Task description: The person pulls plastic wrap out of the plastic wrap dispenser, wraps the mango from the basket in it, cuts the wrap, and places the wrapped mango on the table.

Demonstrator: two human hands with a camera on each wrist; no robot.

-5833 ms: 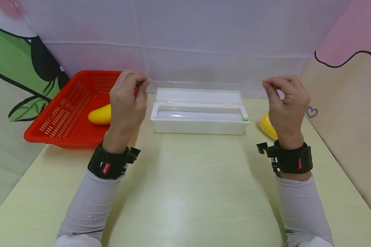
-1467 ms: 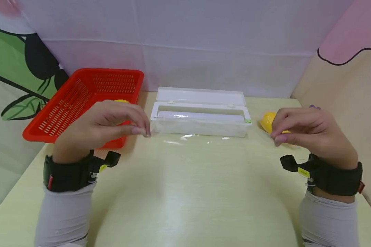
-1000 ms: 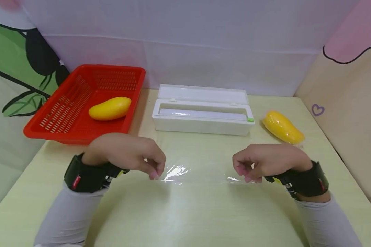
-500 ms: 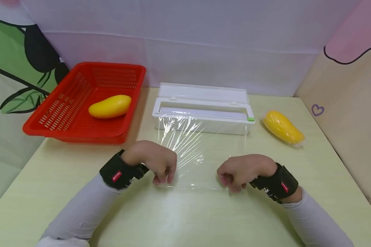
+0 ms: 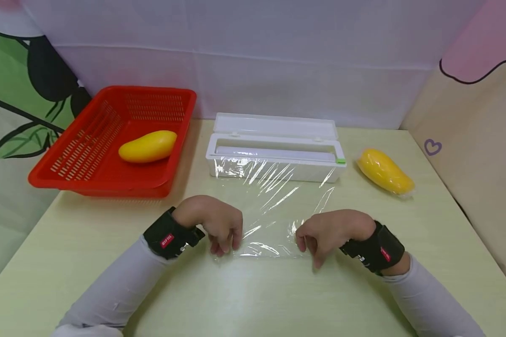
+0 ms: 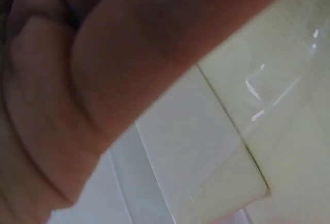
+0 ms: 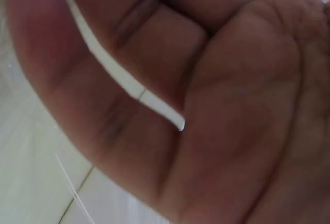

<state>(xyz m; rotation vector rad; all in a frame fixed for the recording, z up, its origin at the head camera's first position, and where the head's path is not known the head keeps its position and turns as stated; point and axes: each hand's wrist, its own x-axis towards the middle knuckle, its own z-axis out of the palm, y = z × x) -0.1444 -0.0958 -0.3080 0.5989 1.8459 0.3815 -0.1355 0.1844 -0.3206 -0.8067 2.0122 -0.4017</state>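
Note:
A clear sheet of cling film (image 5: 270, 220) runs from the white cling film dispenser (image 5: 274, 171) over the near part of the table. My left hand (image 5: 212, 220) is at the film's near left corner, fingers pointing down, fingertips touching the film near its edge. At the near right corner my right hand (image 5: 335, 231) touches the film, its thumb pointing down and apart from the index finger. In the left wrist view, a finger crosses in front of the white dispenser (image 6: 191, 131). The right wrist view shows the palm and extended fingers (image 7: 103, 100) with a narrow gap between them.
The dispenser's lid (image 5: 274, 126) stands raised behind its roll. To the left, a red plastic basket (image 5: 88, 187) holds a yellow mango (image 5: 147, 146). On the right lies a second mango (image 5: 385, 172) wrapped in film. A cloth backdrop (image 5: 295, 89) rises behind the table (image 5: 253, 299).
Both hands have drawn the film from the dispenser toward the front and down to the table. In the last half second the film has slackened and wrinkled, and the right thumb has moved off the fingers.

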